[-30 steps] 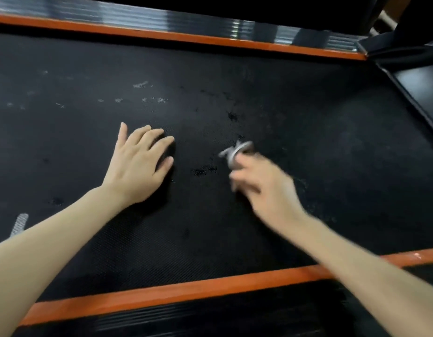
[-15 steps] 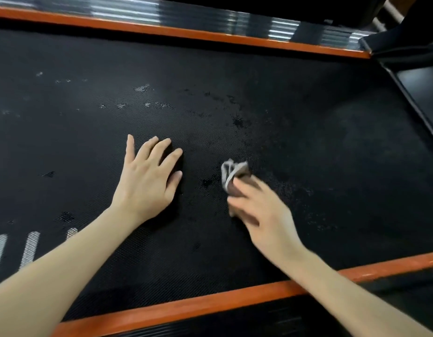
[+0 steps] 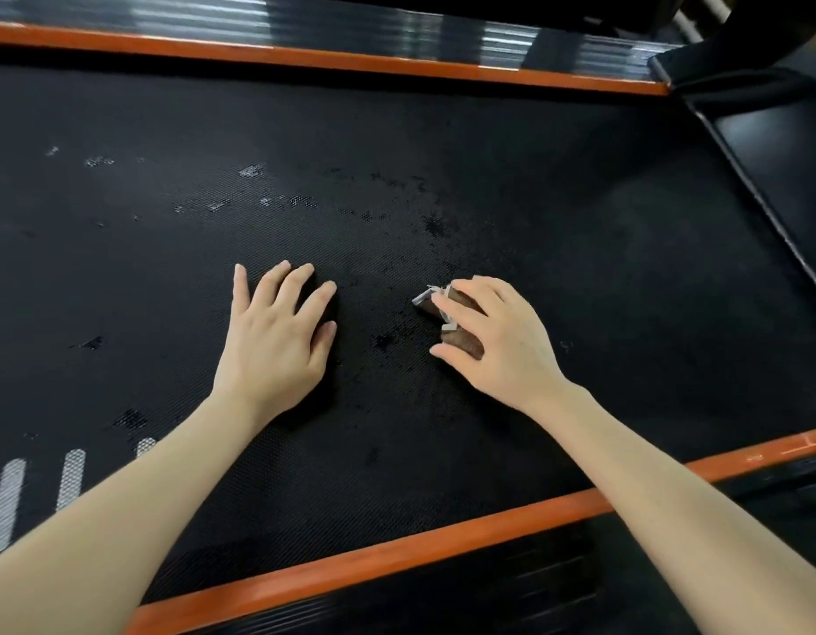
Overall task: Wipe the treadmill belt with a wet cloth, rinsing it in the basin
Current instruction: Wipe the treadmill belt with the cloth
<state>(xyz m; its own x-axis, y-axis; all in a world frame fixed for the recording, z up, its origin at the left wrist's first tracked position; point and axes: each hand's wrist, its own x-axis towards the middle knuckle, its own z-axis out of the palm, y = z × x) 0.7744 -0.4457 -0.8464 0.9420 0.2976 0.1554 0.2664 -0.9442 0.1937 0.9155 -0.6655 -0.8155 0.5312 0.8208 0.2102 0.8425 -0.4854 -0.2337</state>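
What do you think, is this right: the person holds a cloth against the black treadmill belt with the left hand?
No. The head view shows the right hand holding the cloth against the black treadmill belt; the left hand lies flat on the belt, holding nothing.

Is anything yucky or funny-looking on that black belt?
Yes. Pale flecks dot the treadmill belt beyond the left hand, like dirt or wear. Darker blotches, probably damp, lie beside the cloth that the right hand grips. Nothing looks broken.
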